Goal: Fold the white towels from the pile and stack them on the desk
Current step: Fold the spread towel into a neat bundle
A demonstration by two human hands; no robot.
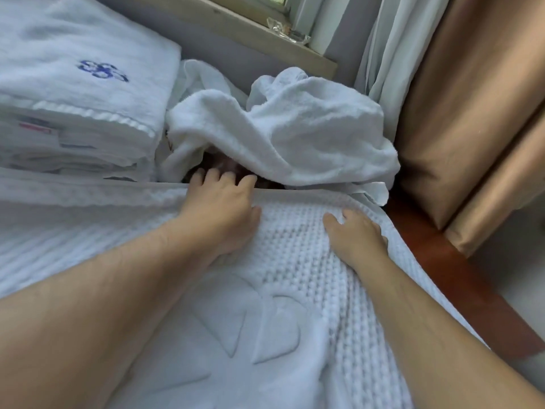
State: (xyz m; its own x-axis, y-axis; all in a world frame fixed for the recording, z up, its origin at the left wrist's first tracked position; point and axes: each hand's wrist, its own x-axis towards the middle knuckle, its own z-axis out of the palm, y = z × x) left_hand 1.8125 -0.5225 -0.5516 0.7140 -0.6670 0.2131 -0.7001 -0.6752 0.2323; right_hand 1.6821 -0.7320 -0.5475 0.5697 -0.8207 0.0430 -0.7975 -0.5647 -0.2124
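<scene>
A white waffle-textured towel (295, 290) with an embossed logo lies spread flat over the desk in front of me. My left hand (221, 208) rests on its far edge, fingers relaxed and reaching over the edge. My right hand (356, 234) lies flat on the towel near its far right corner, its fingertips hidden behind the edge. Behind the towel sits a crumpled pile of white towels (280, 128). At the far left stands a stack of folded white towels (73, 84), the top one bearing a blue embroidered logo.
The reddish wooden desk edge (460, 278) runs along the right. A tan curtain (472, 98) and a white sheer curtain (392, 54) hang at the right. A wooden window sill (265, 33) with crumpled clear plastic (287, 29) lies behind the pile.
</scene>
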